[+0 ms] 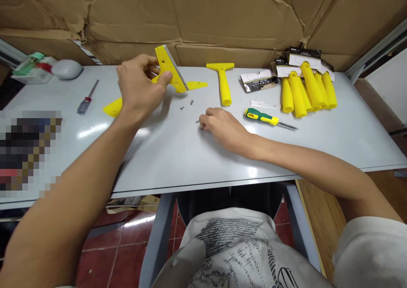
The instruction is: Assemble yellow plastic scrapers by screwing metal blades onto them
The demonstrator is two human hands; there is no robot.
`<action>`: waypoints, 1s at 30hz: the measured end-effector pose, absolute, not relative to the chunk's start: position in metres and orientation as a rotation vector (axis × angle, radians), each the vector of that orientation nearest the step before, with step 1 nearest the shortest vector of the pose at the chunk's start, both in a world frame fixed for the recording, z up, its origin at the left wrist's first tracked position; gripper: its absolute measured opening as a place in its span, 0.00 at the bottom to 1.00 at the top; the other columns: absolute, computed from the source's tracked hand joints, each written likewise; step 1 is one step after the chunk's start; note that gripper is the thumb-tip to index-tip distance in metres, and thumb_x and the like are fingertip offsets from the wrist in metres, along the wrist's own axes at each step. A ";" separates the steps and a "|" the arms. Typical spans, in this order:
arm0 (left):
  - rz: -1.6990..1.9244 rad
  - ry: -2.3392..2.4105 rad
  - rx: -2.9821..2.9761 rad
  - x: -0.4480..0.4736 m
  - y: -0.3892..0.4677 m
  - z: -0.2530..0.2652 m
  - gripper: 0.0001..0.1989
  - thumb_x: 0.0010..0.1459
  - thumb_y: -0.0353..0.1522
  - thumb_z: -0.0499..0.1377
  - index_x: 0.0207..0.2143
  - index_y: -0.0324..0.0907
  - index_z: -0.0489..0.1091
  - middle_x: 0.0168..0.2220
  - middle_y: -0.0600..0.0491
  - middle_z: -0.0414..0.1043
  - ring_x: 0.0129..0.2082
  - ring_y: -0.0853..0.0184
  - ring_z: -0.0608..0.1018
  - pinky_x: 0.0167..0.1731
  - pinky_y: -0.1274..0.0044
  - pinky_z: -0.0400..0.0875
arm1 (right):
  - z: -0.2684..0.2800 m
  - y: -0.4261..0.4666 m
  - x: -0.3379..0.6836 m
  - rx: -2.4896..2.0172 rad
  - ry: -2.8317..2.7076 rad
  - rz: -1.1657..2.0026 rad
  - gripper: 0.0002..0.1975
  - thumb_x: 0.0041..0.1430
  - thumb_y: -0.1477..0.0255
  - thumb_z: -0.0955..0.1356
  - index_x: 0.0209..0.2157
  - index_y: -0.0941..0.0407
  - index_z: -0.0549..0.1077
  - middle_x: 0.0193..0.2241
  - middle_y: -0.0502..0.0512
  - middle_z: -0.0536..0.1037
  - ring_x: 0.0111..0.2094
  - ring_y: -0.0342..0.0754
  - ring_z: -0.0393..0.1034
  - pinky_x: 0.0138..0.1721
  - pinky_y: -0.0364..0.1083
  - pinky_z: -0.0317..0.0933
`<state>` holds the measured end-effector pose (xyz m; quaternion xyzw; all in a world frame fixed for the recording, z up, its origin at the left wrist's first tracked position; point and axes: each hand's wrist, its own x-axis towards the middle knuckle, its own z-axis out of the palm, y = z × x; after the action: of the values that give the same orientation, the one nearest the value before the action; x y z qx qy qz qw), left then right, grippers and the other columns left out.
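Clearly, the pale table is the largest thing, and it carries on its right side a group of yellow handles with packaging cards. The left hand grips a yellow scraper, raised over the table; its long blade edge slants from upper left to lower right. This scraper lies to the left of the right hand, farther from the body and well apart. The right hand is low at the table, with fingers drawn narrow; whether they pinch something, I cannot tell. At far left stands a small box, its content unclear. Smallest are the screws, some between both hands, one just beside the right fingertips.
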<state>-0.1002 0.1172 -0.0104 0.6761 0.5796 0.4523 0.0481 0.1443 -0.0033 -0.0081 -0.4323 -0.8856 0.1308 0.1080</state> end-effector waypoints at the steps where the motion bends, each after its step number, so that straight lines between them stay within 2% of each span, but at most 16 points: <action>1: 1.383 1.776 2.059 -0.101 0.118 -0.010 0.22 0.54 0.34 0.72 0.52 0.44 0.87 0.44 0.49 0.87 0.40 0.58 0.83 0.51 0.62 0.81 | -0.005 -0.003 0.146 -1.273 -2.625 0.384 0.18 0.73 0.87 0.60 0.46 0.62 0.80 0.44 0.64 0.77 0.41 0.52 0.61 0.43 0.51 0.48; 6: 1.436 1.759 2.093 -0.105 0.120 -0.009 0.23 0.52 0.37 0.70 0.51 0.43 0.88 0.43 0.48 0.88 0.39 0.57 0.84 0.49 0.61 0.82 | 0.003 -0.001 0.152 -1.250 -2.630 0.511 0.14 0.71 0.87 0.64 0.46 0.62 0.79 0.45 0.62 0.79 0.40 0.49 0.63 0.43 0.50 0.49; 9: 1.437 1.747 2.091 -0.106 0.120 -0.009 0.22 0.52 0.38 0.72 0.50 0.42 0.87 0.43 0.48 0.87 0.39 0.57 0.84 0.50 0.60 0.83 | 0.003 -0.003 0.150 -1.276 -2.537 0.621 0.06 0.77 0.78 0.69 0.49 0.63 0.79 0.48 0.64 0.81 0.43 0.50 0.67 0.45 0.49 0.52; 12: 1.409 1.727 2.078 -0.104 0.119 -0.010 0.21 0.55 0.38 0.73 0.51 0.43 0.86 0.44 0.49 0.86 0.40 0.58 0.83 0.51 0.62 0.82 | 0.001 -0.007 0.145 -1.337 -2.488 0.616 0.08 0.80 0.71 0.71 0.51 0.63 0.79 0.51 0.67 0.81 0.47 0.53 0.70 0.46 0.50 0.54; 15: 1.398 1.684 2.084 -0.101 0.117 -0.010 0.23 0.55 0.39 0.74 0.53 0.42 0.86 0.44 0.48 0.85 0.41 0.57 0.84 0.52 0.61 0.82 | 0.000 -0.010 0.141 -1.346 -2.512 0.563 0.07 0.80 0.76 0.67 0.51 0.62 0.79 0.52 0.67 0.80 0.50 0.55 0.70 0.46 0.50 0.54; 18: 1.401 1.596 2.085 -0.098 0.114 -0.008 0.24 0.56 0.43 0.75 0.52 0.42 0.86 0.43 0.47 0.84 0.42 0.55 0.86 0.54 0.59 0.83 | 0.001 -0.008 0.143 -1.321 -2.551 0.582 0.09 0.78 0.80 0.65 0.48 0.61 0.78 0.50 0.66 0.80 0.49 0.54 0.69 0.46 0.50 0.55; 23: 1.361 1.439 2.016 -0.091 0.104 -0.001 0.28 0.55 0.54 0.76 0.49 0.44 0.85 0.42 0.48 0.84 0.36 0.60 0.85 0.41 0.64 0.85 | 0.016 0.001 0.153 -1.259 -2.650 0.666 0.10 0.72 0.85 0.66 0.43 0.60 0.78 0.48 0.63 0.81 0.43 0.50 0.68 0.46 0.49 0.56; 26: 1.348 1.297 2.013 -0.085 0.097 0.004 0.35 0.52 0.61 0.77 0.48 0.43 0.85 0.42 0.47 0.84 0.36 0.58 0.86 0.40 0.62 0.87 | 0.029 0.003 0.159 -1.271 -2.695 0.745 0.11 0.66 0.89 0.68 0.36 0.60 0.77 0.42 0.61 0.81 0.41 0.50 0.67 0.43 0.49 0.56; 28: 1.332 1.228 1.991 -0.082 0.092 0.007 0.38 0.49 0.64 0.77 0.47 0.43 0.85 0.41 0.46 0.84 0.38 0.56 0.88 0.41 0.59 0.89 | 0.037 0.003 0.162 -1.272 -2.699 0.814 0.11 0.68 0.88 0.69 0.34 0.59 0.77 0.38 0.59 0.81 0.40 0.50 0.68 0.42 0.49 0.56; 30: 1.313 1.184 1.977 -0.080 0.088 0.010 0.42 0.46 0.67 0.77 0.48 0.43 0.86 0.41 0.47 0.84 0.39 0.54 0.89 0.42 0.57 0.90 | 0.041 0.002 0.164 -1.257 -2.690 0.860 0.05 0.70 0.82 0.74 0.38 0.59 0.79 0.39 0.59 0.81 0.41 0.50 0.69 0.43 0.48 0.58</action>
<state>-0.0798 0.0884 0.0101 0.7233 0.4330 0.4803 0.2422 0.1642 0.0020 0.0410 -0.4064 -0.8700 0.2783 0.0251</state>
